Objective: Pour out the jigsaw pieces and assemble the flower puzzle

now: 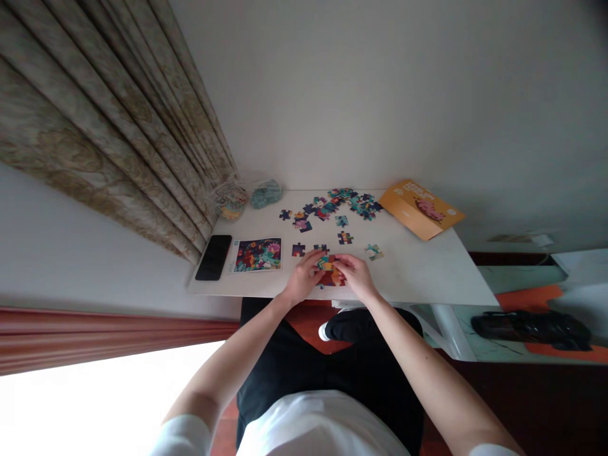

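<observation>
My left hand [304, 277] and my right hand [355, 273] meet near the front edge of a white table [427, 272]. Both pinch at a small cluster of joined, colourful puzzle pieces [331, 272] lying between them. The fingers of each hand are curled onto the cluster. Single loose pieces [298, 249] lie just beyond my hands. A larger scatter of pieces [342, 204] sits at the far side of the table.
A picture card [258, 254] and a black phone [214, 256] lie left of my hands. An orange puzzle box [420, 208] rests at the far right corner. Two clear bags [247, 197] sit by the curtain [118, 139]. A dark shoe [529, 329] is on the floor, right.
</observation>
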The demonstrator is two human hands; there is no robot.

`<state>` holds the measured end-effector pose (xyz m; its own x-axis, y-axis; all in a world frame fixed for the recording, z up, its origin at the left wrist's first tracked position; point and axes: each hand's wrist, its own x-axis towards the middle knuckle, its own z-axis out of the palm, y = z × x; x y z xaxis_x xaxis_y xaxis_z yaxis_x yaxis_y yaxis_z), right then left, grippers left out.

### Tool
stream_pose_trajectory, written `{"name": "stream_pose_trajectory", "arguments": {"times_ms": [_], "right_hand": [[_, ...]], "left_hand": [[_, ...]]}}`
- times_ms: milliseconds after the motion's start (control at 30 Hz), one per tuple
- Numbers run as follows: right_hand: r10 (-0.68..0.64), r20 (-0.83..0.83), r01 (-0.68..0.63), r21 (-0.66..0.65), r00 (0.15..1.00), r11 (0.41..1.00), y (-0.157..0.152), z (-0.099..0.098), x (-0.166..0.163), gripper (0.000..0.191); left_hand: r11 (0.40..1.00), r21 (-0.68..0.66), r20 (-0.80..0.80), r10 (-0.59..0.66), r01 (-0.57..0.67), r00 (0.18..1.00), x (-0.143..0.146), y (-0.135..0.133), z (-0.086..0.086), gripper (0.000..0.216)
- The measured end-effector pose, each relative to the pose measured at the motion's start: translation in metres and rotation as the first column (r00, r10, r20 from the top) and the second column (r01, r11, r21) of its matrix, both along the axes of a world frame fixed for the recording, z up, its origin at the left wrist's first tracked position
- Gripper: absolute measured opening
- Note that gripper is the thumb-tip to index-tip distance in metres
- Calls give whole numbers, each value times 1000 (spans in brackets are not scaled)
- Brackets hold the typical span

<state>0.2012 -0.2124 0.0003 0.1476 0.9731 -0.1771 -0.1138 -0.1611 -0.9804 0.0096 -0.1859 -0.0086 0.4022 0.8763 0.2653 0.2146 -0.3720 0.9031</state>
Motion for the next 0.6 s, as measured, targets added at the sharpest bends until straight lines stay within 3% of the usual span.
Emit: {"name": "stream_pose_trajectory", "arguments": {"times_ms": [167,433,600], "right_hand": [[67,56,-68,26,996,997,2,4,0,41],[54,101,-62,73,993,995,3,3,1,35],[65,83,-69,52,994,996,1,4,3,42]], "left_hand": [[970,222,-172,-60,98,983,-10,5,6,48],[951,295,-238,-19,91,971,-13,8,3,43],[950,309,-265,48,38,963,-11,5,0,44]]}}
